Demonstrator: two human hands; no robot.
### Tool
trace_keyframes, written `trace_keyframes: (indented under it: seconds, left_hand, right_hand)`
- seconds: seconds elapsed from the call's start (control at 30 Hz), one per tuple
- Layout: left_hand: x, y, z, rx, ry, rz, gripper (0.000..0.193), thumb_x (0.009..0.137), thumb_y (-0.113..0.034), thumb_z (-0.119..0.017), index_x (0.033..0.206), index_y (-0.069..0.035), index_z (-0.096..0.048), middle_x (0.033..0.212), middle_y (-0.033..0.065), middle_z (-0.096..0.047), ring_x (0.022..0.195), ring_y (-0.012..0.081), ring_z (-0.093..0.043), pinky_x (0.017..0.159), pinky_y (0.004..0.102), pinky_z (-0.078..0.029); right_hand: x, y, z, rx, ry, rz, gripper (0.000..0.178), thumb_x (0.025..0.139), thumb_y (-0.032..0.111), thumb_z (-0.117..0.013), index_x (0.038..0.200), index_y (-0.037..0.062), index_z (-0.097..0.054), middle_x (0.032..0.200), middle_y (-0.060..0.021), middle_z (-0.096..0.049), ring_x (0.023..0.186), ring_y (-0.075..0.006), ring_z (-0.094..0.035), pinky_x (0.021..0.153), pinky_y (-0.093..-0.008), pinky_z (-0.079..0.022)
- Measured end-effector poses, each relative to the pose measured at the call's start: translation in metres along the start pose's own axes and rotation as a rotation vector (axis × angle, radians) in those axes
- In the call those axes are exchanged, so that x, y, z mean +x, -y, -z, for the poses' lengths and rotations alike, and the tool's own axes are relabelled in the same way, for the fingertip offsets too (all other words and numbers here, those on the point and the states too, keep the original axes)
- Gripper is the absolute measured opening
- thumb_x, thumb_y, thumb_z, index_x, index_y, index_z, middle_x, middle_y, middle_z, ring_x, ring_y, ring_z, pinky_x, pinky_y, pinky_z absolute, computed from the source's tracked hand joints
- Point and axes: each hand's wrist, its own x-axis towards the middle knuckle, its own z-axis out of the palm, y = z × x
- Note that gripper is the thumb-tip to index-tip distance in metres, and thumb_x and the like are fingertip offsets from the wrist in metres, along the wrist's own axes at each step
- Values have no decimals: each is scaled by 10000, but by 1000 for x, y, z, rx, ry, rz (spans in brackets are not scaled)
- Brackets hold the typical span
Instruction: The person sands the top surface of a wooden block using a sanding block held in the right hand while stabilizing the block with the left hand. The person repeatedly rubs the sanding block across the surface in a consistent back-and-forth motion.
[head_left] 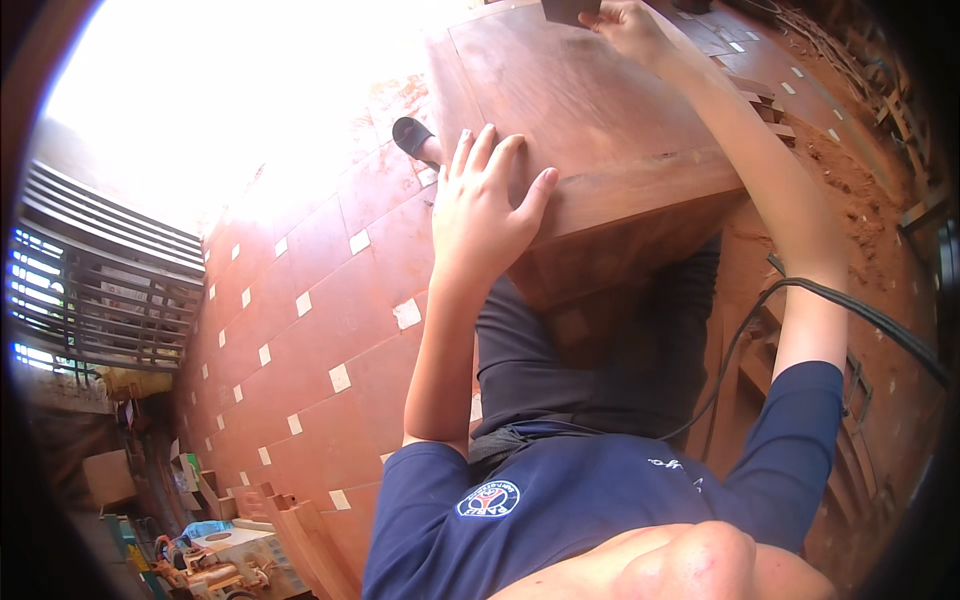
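Note:
A broad reddish-brown wooden panel [590, 95] with a thick front edge lies in front of me, above my legs. My left hand [487, 190] rests on its near left corner, fingers spread and thumb along the edge. At the panel's far end, close to the top of the view, my right hand [632, 32] pinches a dark, flat, rectangular piece [570, 10]. That piece is partly cut off by the picture's rim, and its material is hard to make out. Pale smears run along the panel's surface.
A black cable [870, 312] passes across my right arm. Wood offcuts [765, 108] and reddish sawdust [850, 180] lie on the right. Tiled floor [310, 350] spreads left, toward a slatted metal grille [110, 270]. Tools and planks [315, 540] stand lower left.

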Motion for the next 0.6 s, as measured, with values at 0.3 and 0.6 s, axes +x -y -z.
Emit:
trace_keyframes:
  seconds: [0.3,0.6]
  left_hand:
    - [-2,4,4,49,-28,21,591,944,-500,-619,1360,-80,-616,1520,191,-490,1470,377,-369,1181,462,-331]
    - [-2,0,3,83,-35,20,611,947,-528,-602,1369,-87,-611,1524,187,-487,1474,366,-365,1183,457,-331]
  right_hand:
    - [-118,65,40,76,253,397,368,911,-91,-521,1220,-9,-703,1207,-160,-727,1179,-285,-680,1032,-331,-515]
    - [-158,64,108,327,319,90,181,989,180,-679,1071,24,-715,927,-15,-722,895,-99,-667,832,-269,-527]
